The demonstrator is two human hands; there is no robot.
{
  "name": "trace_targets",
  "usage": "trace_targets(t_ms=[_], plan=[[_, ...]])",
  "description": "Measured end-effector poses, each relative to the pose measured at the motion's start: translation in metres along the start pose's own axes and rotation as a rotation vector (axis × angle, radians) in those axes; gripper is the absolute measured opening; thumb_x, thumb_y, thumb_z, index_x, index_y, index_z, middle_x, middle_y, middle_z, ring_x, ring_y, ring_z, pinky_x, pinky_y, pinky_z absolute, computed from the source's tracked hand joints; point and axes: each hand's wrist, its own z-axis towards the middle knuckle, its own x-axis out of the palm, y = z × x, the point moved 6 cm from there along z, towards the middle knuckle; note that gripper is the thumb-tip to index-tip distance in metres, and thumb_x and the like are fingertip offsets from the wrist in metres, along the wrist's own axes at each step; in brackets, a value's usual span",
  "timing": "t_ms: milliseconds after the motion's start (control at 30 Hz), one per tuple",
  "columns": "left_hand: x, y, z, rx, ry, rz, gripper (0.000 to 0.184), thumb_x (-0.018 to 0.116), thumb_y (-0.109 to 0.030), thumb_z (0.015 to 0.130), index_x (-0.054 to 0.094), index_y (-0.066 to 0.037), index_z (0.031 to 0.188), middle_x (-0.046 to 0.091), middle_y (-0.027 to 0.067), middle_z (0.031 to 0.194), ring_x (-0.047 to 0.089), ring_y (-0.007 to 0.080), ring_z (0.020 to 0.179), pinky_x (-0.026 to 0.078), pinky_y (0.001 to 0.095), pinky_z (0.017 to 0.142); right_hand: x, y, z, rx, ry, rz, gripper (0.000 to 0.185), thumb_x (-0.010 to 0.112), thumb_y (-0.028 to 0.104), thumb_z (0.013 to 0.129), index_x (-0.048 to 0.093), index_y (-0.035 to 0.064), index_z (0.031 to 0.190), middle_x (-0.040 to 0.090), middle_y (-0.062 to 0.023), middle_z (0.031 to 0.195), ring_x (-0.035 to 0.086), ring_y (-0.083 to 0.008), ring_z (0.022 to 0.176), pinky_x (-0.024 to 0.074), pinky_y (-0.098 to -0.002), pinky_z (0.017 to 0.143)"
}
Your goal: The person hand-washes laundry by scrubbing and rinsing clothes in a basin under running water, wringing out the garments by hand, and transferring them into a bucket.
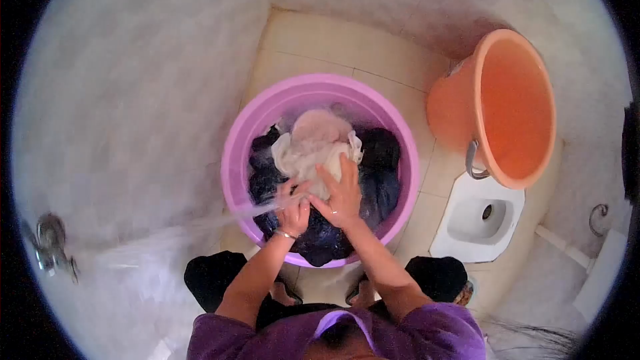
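A purple tub (231, 153) stands on the floor between my feet, filled with wet laundry. Dark clothes (380, 183) lie around its inside, and a white cloth (303, 160) with a pale pink part sits on top of them. My right hand (341, 193) rests on the white cloth with its fingers spread. Close beside it, my left hand (292, 210) is at the cloth's near edge, fingers apart, wearing a thin bracelet (285, 234). A stream of water (220, 220) coming from the left splashes at my left hand.
The tap (52, 243) is on the left wall. An orange bucket (453, 103) with a grey handle is tilted to the right, beside a white squat toilet (460, 233). A curved hook (598, 217) is on the right wall. Tiled floor (313, 40) shows behind the tub.
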Motion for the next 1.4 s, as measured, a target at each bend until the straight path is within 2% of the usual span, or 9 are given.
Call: trace_targets(t_ms=[367, 433, 500, 567, 633, 767, 933, 1167, 1400], plan=[[0.064, 0.076, 0.068, -0.479, 0.2, -0.084, 0.028, 0.04, -0.028, 0.083, 0.053, -0.006, 0.094, 0.054, 0.0186, 0.087, 0.051, 0.0358, 0.082, 0.04, 0.042, 0.071, 0.08, -0.076, 0.058, 0.029, 0.137, -0.087, 0.026, 0.056, 0.036, 0.072, 0.061, 0.0142, 0.084, 0.054, -0.0114, 0.095, 0.057, -0.027, 0.059, 0.0467, -0.0396, 0.05], [0.074, 0.09, 0.077, -0.414, 0.25, -0.087, 0.033, 0.038, -0.031, 0.084, 0.053, -0.005, 0.098, 0.056, 0.0174, 0.093, 0.052, 0.0342, 0.085, 0.04, 0.0416, 0.073, 0.093, -0.086, 0.073, 0.036, 0.233, -0.07, 0.025, 0.056, 0.035, 0.072, 0.061, 0.0139, 0.084, 0.055, -0.0112, 0.094, 0.057, -0.0269, 0.061, 0.0465, -0.0398, 0.052], [0.082, 0.087, 0.1, -0.253, 0.816, 0.456, 0.034, 0.037, -0.025, 0.083, 0.05, -0.004, 0.107, 0.052, 0.0205, 0.105, 0.051, 0.037, 0.091, 0.039, 0.0456, 0.08, 0.104, -0.093, 0.087, 0.043, 0.323, -0.052, 0.025, 0.055, 0.034, 0.072, 0.061, 0.0135, 0.083, 0.055, -0.011, 0.093, 0.057, -0.0267, 0.064, 0.0464, -0.0401, 0.054], [0.056, 0.077, 0.119, -0.345, 0.475, 0.175, 0.038, 0.037, -0.025, 0.083, 0.046, -0.006, 0.114, 0.05, 0.0202, 0.111, 0.049, 0.0359, 0.098, 0.038, 0.0442, 0.085, 0.108, -0.095, 0.108, 0.011, 0.338, -0.072, 0.024, 0.054, 0.033, 0.072, 0.062, 0.0131, 0.083, 0.055, -0.0109, 0.092, 0.056, -0.0266, 0.066, 0.0463, -0.0404, 0.056], [0.058, 0.08, 0.134, -0.643, 0.853, 0.052, 0.039, 0.039, -0.023, 0.081, 0.044, -0.007, 0.117, 0.05, 0.0198, 0.111, 0.048, 0.0351, 0.1, 0.036, 0.0423, 0.088, 0.114, -0.091, 0.138, -0.033, 0.3, -0.132, 0.024, 0.053, 0.032, 0.072, 0.062, 0.0128, 0.083, 0.055, -0.0107, 0.091, 0.056, -0.0265, 0.069, 0.0461, -0.0406, 0.058], [0.053, 0.074, 0.121, -0.572, 0.358, 0.08, 0.043, 0.042, -0.022, 0.081, 0.041, -0.003, 0.119, 0.049, 0.0202, 0.112, 0.046, 0.0311, 0.104, 0.034, 0.0384, 0.09, 0.1, -0.061, 0.167, -0.015, 0.17, -0.304, 0.023, 0.052, 0.03, 0.072, 0.062, 0.0121, 0.082, 0.055, -0.0104, 0.09, 0.055, -0.0262, 0.074, 0.0459, -0.0411, 0.061], [0.005, 0.053, 0.062, -0.576, -0.07, -1.447, 0.049, 0.04, -0.035, 0.086, 0.036, -0.004, 0.124, 0.041, 0.0093, 0.122, 0.039, 0.0211, 0.111, 0.027, 0.0323, 0.096, 0.057, 0.01, 0.08, -0.064, 0.187, -0.482, 0.021, 0.05, 0.024, 0.07, 0.061, 0.0091, 0.08, 0.054, -0.011, 0.087, 0.051, -0.0264, 0.084, 0.0433, -0.0405, 0.065], [0.022, 0.025, 0.08, 0.243, 0.378, 0.013, 0.054, 0.041, -0.03, 0.083, 0.029, -0.002, 0.128, 0.027, 0.0187, 0.132, 0.022, 0.0312, 0.124, 0.016, 0.0373, 0.102, -0.027, 0.088, -0.033, -0.307, 0.154, 0.033, 0.024, 0.058, 0.015, 0.062, 0.057, 0.0064, 0.085, 0.05, -0.0128, 0.102, 0.045, -0.0298, 0.097, 0.0349, -0.04, 0.082], [-0.015, -0.037, -0.027, -0.014, -0.201, -0.078, 0.053, 0.045, -0.034, 0.077, 0.042, 0.0, 0.117, 0.038, 0.0228, 0.119, 0.035, 0.0416, 0.111, 0.029, 0.0452, 0.093, -0.022, 0.061, -0.046, -0.015, -0.129, 0.057, 0.042, 0.058, 0.037, 0.069, 0.053, 0.0081, 0.1, 0.038, -0.0248, 0.121, 0.04, -0.0427, 0.104, 0.0327, -0.047, 0.086]])
